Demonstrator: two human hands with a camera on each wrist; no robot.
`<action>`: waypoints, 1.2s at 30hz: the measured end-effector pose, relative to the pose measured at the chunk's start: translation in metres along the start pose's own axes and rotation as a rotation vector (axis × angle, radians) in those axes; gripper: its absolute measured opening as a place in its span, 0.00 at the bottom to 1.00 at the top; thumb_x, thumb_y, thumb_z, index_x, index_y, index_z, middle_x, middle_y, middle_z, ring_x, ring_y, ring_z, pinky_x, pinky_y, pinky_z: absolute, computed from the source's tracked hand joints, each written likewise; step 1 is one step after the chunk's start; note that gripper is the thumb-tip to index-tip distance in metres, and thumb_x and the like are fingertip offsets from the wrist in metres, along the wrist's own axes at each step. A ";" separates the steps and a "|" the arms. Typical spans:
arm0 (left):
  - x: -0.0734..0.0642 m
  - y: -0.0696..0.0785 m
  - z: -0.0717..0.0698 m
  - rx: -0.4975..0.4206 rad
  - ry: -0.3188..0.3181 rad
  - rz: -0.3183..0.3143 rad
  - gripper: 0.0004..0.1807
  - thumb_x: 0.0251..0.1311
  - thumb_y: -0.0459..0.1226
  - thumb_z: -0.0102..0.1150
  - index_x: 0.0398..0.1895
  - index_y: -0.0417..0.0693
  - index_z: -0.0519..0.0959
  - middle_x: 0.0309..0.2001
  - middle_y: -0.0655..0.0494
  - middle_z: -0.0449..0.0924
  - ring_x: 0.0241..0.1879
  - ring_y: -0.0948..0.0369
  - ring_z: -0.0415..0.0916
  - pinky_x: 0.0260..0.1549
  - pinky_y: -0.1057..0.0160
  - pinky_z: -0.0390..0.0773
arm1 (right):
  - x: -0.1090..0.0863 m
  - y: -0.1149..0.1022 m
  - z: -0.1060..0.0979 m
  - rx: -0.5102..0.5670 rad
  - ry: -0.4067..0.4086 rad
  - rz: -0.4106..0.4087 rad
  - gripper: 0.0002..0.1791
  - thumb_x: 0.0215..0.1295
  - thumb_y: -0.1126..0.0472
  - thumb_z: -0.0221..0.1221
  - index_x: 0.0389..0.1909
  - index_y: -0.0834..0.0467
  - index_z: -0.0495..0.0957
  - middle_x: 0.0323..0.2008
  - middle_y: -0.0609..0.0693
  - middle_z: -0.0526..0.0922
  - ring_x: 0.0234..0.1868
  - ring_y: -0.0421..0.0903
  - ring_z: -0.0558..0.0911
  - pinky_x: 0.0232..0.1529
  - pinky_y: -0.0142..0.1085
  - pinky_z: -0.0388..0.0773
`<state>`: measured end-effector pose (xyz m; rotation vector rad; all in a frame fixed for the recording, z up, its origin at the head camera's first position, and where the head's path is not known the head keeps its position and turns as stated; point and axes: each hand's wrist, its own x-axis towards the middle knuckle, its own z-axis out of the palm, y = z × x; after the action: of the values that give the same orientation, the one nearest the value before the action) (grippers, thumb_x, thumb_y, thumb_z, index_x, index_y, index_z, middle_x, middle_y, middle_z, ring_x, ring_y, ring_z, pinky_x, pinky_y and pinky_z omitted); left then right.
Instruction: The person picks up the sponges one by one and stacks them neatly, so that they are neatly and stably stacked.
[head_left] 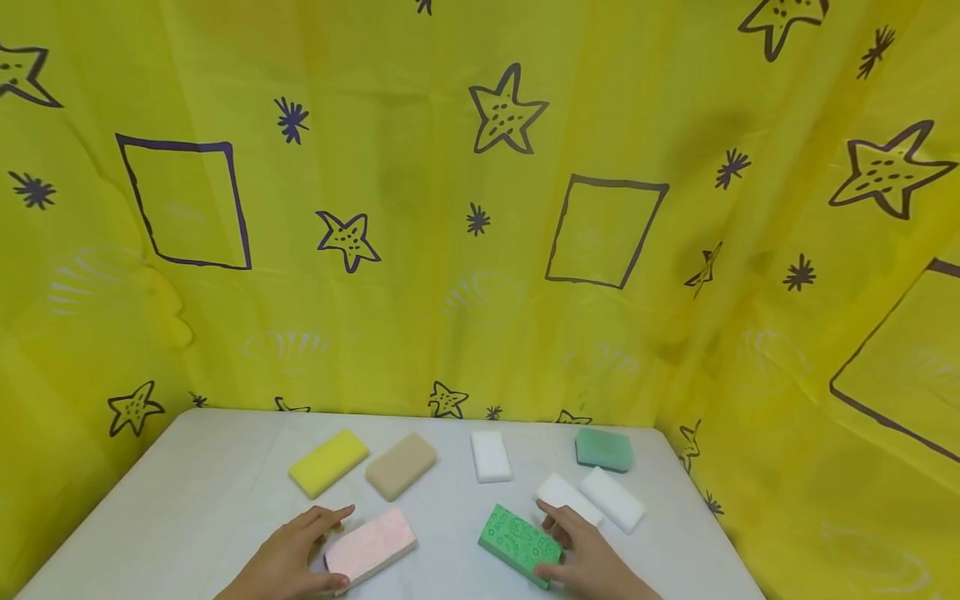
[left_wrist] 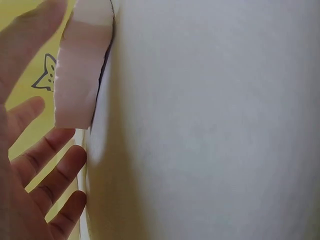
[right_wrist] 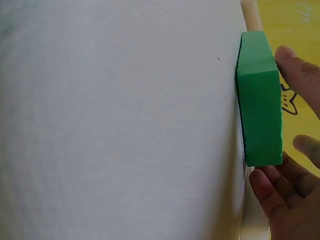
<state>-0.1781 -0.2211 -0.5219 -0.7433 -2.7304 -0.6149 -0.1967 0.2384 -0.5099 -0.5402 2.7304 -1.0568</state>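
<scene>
A pink sponge (head_left: 372, 546) lies flat on the table, and my left hand (head_left: 288, 554) is at its left end. In the left wrist view, the thumb and spread fingers stand around the pink sponge (left_wrist: 80, 75) without gripping it. On the right side, a green sponge (head_left: 517, 533) with a darker printed pattern lies slanted on the table. My right hand (head_left: 592, 554) is at its right end, thumb at the near corner. The right wrist view has the loosely bent fingers around the green sponge (right_wrist: 261, 115); whether they touch it, I cannot tell.
Behind the hands lie a yellow sponge (head_left: 328, 463), a beige sponge (head_left: 401, 467), a white block (head_left: 491, 457), two more white blocks side by side (head_left: 613, 500) and a teal sponge (head_left: 604, 448). A yellow patterned curtain (head_left: 420, 167) surrounds the white table (head_left: 202, 492).
</scene>
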 end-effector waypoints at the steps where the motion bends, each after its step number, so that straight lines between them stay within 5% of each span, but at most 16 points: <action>1: 0.000 0.000 0.000 -0.009 -0.002 0.013 0.49 0.43 0.67 0.67 0.66 0.52 0.72 0.48 0.65 0.76 0.41 0.70 0.71 0.36 0.58 0.78 | 0.000 0.000 0.000 0.004 -0.003 0.000 0.51 0.50 0.40 0.71 0.73 0.54 0.62 0.52 0.45 0.76 0.48 0.41 0.75 0.50 0.36 0.77; 10: 0.001 -0.003 0.001 -0.094 -0.017 0.028 0.49 0.39 0.67 0.70 0.65 0.52 0.74 0.45 0.69 0.73 0.40 0.73 0.68 0.35 0.64 0.75 | 0.000 0.001 0.001 0.008 -0.013 -0.053 0.41 0.52 0.40 0.70 0.64 0.55 0.73 0.48 0.41 0.76 0.45 0.36 0.73 0.49 0.33 0.75; 20: 0.002 -0.005 0.005 -0.158 -0.093 -0.017 0.45 0.41 0.65 0.71 0.63 0.54 0.76 0.42 0.69 0.72 0.38 0.76 0.65 0.34 0.68 0.72 | 0.001 0.003 0.003 0.070 -0.025 -0.062 0.37 0.54 0.42 0.70 0.62 0.56 0.76 0.43 0.41 0.75 0.37 0.33 0.68 0.36 0.28 0.70; 27: 0.001 -0.006 0.009 -0.216 -0.024 0.061 0.41 0.42 0.61 0.74 0.58 0.49 0.79 0.40 0.69 0.72 0.37 0.77 0.66 0.33 0.70 0.73 | 0.001 0.003 0.004 0.066 -0.034 -0.036 0.37 0.52 0.43 0.72 0.62 0.55 0.76 0.43 0.41 0.75 0.38 0.34 0.68 0.37 0.28 0.70; 36: 0.002 -0.007 0.009 -0.249 -0.054 0.041 0.40 0.43 0.59 0.74 0.59 0.49 0.79 0.41 0.68 0.72 0.38 0.76 0.66 0.35 0.70 0.74 | 0.001 0.000 0.003 0.045 -0.040 -0.034 0.39 0.50 0.43 0.73 0.62 0.54 0.75 0.45 0.41 0.74 0.40 0.34 0.68 0.42 0.28 0.69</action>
<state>-0.1843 -0.2217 -0.5317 -0.8810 -2.7095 -0.9504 -0.1966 0.2365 -0.5124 -0.5970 2.6648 -1.1005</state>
